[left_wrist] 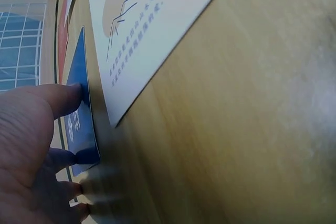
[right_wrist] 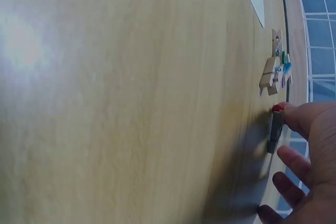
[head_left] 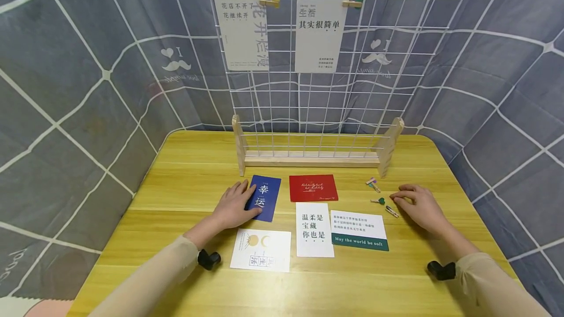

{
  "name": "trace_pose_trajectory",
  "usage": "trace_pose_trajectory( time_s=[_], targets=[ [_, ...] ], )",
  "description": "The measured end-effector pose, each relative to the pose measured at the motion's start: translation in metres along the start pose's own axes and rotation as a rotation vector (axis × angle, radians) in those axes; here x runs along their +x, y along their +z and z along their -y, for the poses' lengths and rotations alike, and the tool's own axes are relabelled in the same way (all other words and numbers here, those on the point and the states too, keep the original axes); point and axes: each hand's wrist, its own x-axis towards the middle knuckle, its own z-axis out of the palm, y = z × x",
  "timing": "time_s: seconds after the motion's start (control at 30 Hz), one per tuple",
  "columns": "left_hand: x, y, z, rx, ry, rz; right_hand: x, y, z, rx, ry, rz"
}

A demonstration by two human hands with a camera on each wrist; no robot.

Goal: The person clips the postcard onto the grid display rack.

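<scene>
My left hand (head_left: 235,204) rests at the left side of a blue card (head_left: 267,194) with white characters. Its thumb lies on the card's face and the other fingers spread along its left edge; the left wrist view shows this blue card (left_wrist: 79,129) flat on the table. At the right, my right hand (head_left: 416,204) is low over the table. In the right wrist view its thumb and forefinger are at a small red-tipped clothespin (right_wrist: 276,124), which the hand hides from the head view. Beside that hand lie a green-heart clothespin (head_left: 381,200) and another clothespin (head_left: 391,211).
A white wire grid (head_left: 308,99) in wooden feet stands behind, with two cards (head_left: 320,43) clipped near its top. Lying on the table are a red card (head_left: 313,194), a white card (head_left: 315,238), a green-banded card (head_left: 359,242) and a moon card (head_left: 282,243). Small clips (head_left: 372,183) lie farther back.
</scene>
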Motion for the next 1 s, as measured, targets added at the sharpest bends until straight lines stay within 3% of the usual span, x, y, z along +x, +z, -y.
trace_pose_trajectory(
  time_s=[0.23, 0.53, 1.0],
  targets=[
    [0.001, 0.0, 0.002, -0.012, 0.001, 0.012, 0.001, -0.003, -0.002, 0.039, 0.063, -0.001],
    [0.002, 0.0, -0.006, -0.013, -0.077, -0.013, 0.005, -0.001, 0.003, -0.076, 0.24, -0.036],
    [0.005, -0.004, -0.011, 0.008, -0.089, 0.002, 0.005, -0.004, 0.006, -0.089, 0.243, -0.02]
  ],
)
